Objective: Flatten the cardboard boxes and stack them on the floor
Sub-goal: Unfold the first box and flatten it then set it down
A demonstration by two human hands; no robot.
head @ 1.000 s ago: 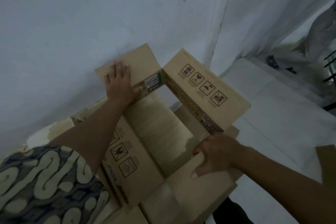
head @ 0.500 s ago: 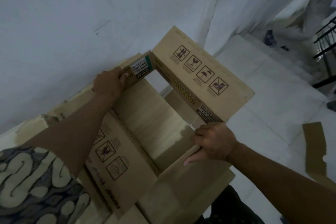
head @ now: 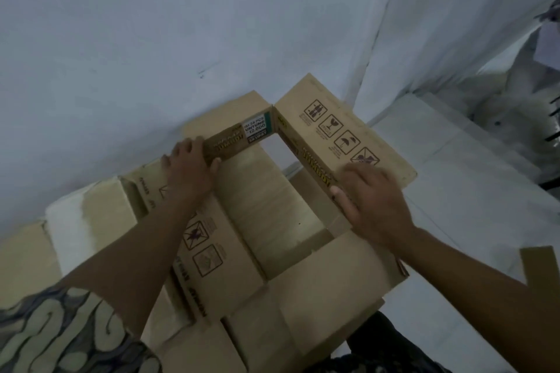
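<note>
I saw my left hand [head: 189, 162] on the far left corner of the cardboard box [head: 272, 221]. Its fingers were curled over the top edge and the thumb was tucked inside the wall, so it had a grip on that corner. My right hand [head: 371, 201] was on the right wall of the box. It looked blurry. The thumb was on the inside of the wall and the other fingers lay over the outside flap, so it pinched that wall too.

The box sat between my two hands. It was open at the top and bottom, like a frame, with its flaps spread out. A white label [head: 256, 129] was on the far wall, just right of my left hand. Four small pictures were printed on the flap past my right hand.

Under the box lay more flat cardboard [head: 91, 221], reaching out to the left of my left hand. Past both hands was a white wall [head: 151, 39]. The pale floor [head: 469, 191] was to the right of my right hand, and a loose cardboard piece [head: 542, 266] lay there, well apart. My patterned sleeve [head: 60, 333] showed at the bottom left.
</note>
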